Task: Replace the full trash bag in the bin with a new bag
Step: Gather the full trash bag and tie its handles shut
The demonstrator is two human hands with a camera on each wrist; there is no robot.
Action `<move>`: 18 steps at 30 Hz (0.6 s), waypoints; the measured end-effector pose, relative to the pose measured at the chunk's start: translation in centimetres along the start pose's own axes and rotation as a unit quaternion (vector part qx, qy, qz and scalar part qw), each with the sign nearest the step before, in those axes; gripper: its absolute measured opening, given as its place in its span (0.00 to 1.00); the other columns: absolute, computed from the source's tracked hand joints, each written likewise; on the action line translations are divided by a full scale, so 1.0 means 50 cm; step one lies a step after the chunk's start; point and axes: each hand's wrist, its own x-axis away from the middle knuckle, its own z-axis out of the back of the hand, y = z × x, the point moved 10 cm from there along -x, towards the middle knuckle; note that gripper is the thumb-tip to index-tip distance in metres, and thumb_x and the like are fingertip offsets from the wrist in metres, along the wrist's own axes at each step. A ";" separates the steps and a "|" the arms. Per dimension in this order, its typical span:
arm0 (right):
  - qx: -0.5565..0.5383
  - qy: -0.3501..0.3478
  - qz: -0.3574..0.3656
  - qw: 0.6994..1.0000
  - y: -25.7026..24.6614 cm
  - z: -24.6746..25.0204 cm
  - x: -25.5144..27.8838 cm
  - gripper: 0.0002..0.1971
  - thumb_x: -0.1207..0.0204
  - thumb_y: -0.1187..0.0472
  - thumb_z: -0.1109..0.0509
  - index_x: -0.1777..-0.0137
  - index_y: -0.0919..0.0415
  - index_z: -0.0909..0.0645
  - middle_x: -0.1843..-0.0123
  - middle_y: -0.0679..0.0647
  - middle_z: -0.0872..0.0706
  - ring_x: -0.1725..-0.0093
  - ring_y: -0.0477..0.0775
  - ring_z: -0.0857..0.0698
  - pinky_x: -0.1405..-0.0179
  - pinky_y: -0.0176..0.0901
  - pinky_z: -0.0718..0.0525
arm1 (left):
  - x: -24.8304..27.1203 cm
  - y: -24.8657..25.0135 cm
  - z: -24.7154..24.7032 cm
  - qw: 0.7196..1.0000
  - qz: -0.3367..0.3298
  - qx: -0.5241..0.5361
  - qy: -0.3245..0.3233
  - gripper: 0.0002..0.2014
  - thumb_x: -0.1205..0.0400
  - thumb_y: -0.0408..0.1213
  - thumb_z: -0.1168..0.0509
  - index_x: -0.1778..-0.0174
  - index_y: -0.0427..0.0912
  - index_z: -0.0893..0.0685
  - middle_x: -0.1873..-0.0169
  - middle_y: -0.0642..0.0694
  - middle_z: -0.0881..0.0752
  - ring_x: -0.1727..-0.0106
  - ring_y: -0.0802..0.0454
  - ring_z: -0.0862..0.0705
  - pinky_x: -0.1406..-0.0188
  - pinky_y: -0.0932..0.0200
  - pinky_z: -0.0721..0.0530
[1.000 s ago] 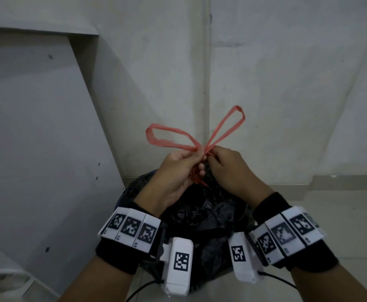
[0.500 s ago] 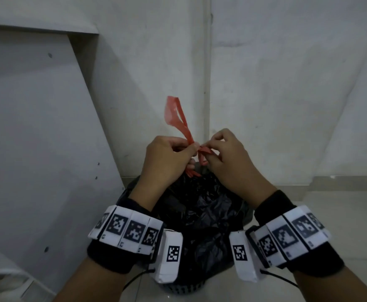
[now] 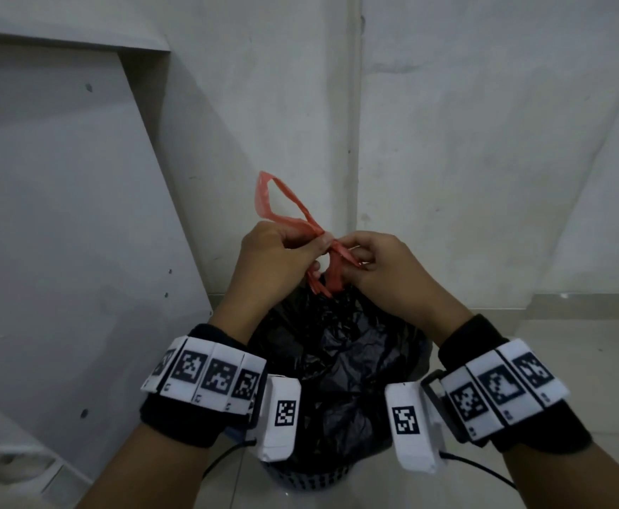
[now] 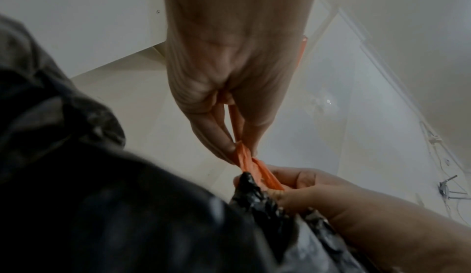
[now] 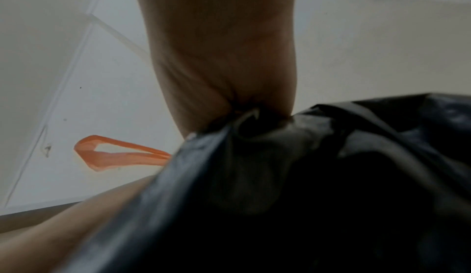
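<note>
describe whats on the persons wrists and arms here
Bare forearms and hands. Each wrist wears a black fabric wristband, the left and the right, wrapped by white panels printed with black square tag markers. A white camera box with one tag sits inside each wrist, left and right, each trailing a thin black cable.

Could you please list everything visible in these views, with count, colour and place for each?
trash bag: one, black, gathered shut, sitting in the bin.
drawstring: one, red-orange, at the bag's neck, one loop sticking up.
bin: one, dark, on the floor below the bag, mostly hidden.
board: one, white, leaning at left.
wall: white, behind.
floor: pale tile.
left hand: pinches the drawstring.
right hand: pinches the drawstring.
</note>
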 end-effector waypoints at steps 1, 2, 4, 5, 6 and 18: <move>-0.009 -0.008 -0.009 1.000 0.002 -0.002 0.002 0.11 0.25 0.69 0.25 0.44 0.58 0.12 0.56 0.51 0.06 0.55 0.49 0.08 0.49 0.42 0.11 | -0.001 -0.005 0.000 1.000 0.005 0.004 -0.004 0.08 0.20 0.44 0.25 0.51 0.45 0.05 0.60 0.52 0.06 0.63 0.52 0.07 0.54 0.47 0.07; -0.019 -0.014 -0.016 1.000 0.003 -0.003 0.004 0.12 0.27 0.68 0.23 0.45 0.57 0.12 0.57 0.52 0.06 0.55 0.51 0.07 0.47 0.46 0.10 | -0.002 -0.012 0.000 1.000 0.015 0.014 -0.007 0.08 0.20 0.44 0.25 0.50 0.44 0.06 0.59 0.51 0.06 0.62 0.52 0.07 0.53 0.46 0.07; -0.024 -0.013 -0.011 1.000 -0.003 0.002 0.009 0.14 0.31 0.64 0.19 0.45 0.55 0.12 0.57 0.52 0.06 0.55 0.52 0.08 0.45 0.53 0.10 | -0.001 -0.029 -0.005 0.998 0.046 0.048 -0.015 0.09 0.20 0.43 0.25 0.49 0.42 0.06 0.58 0.50 0.06 0.60 0.53 0.08 0.52 0.46 0.07; -0.022 -0.008 0.000 1.000 -0.009 0.006 0.012 0.17 0.33 0.62 0.17 0.45 0.54 0.12 0.58 0.51 0.07 0.55 0.52 0.08 0.45 0.55 0.10 | 0.001 -0.037 -0.008 0.996 0.063 0.069 -0.017 0.09 0.20 0.42 0.25 0.49 0.41 0.06 0.58 0.49 0.05 0.61 0.54 0.08 0.51 0.46 0.07; -0.022 -0.002 0.010 1.000 -0.014 0.010 0.014 0.19 0.35 0.61 0.16 0.44 0.53 0.14 0.58 0.50 0.07 0.56 0.52 0.08 0.46 0.55 0.10 | 0.002 -0.044 -0.010 0.993 0.076 0.087 -0.019 0.09 0.20 0.41 0.24 0.49 0.40 0.06 0.58 0.48 0.05 0.61 0.53 0.09 0.51 0.45 0.07; -0.043 0.023 0.032 0.998 -0.026 0.031 0.008 0.15 0.13 0.51 0.38 0.55 0.52 0.12 0.54 0.46 0.09 0.50 0.48 0.10 0.46 0.41 0.15 | -0.007 -0.098 0.008 0.980 0.128 0.148 0.027 0.07 0.20 0.37 0.24 0.57 0.35 0.06 0.65 0.40 0.09 0.75 0.55 0.17 0.70 0.61 0.15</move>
